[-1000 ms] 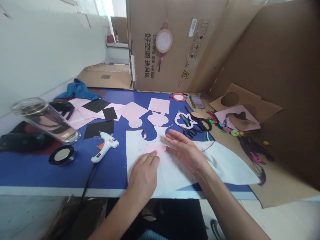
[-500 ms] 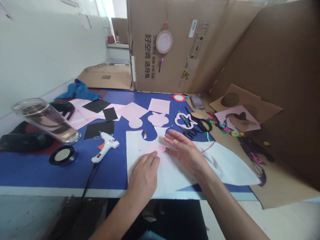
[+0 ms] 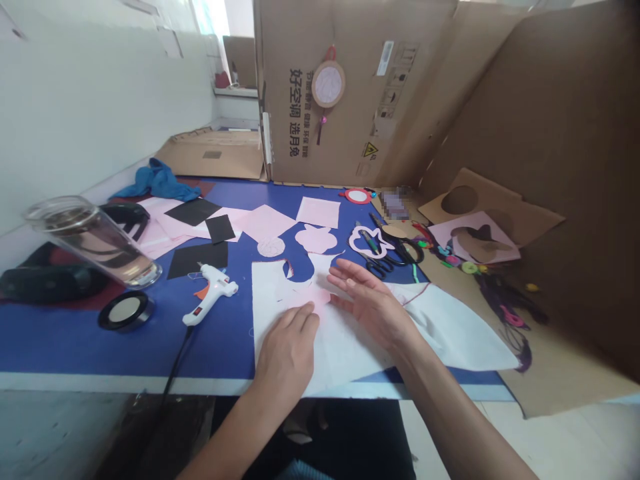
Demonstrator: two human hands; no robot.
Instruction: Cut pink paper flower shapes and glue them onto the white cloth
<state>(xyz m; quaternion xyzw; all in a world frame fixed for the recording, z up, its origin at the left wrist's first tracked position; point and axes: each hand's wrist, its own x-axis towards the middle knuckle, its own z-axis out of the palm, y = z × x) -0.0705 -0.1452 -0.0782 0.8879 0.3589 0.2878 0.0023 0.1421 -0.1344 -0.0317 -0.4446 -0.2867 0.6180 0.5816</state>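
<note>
A white cloth (image 3: 345, 363) with a curved cut and a dark red stitched edge lies flat in front of me. My left hand (image 3: 290, 343) rests on it with the fingers bent and close together. Its fingertips press on a pale pink cutout (image 3: 318, 295), partly hidden under the hand and hard to tell from the cloth. On the right, my right hand (image 3: 373, 303) is raised sideways over the cloth, fingers stretched out and slightly apart, holding nothing. Beyond the cloth lie a pink cloud-shaped piece (image 3: 316, 239) and a round patterned piece (image 3: 271, 247).
Left are a white glue gun (image 3: 213, 293) with a cord, a glass of liquid (image 3: 100, 247) and a black round lid (image 3: 126, 311). Scissors (image 3: 380, 267) and a pink outline shape (image 3: 367, 241) lie behind my right hand. Cardboard walls (image 3: 370, 100) stand behind and right.
</note>
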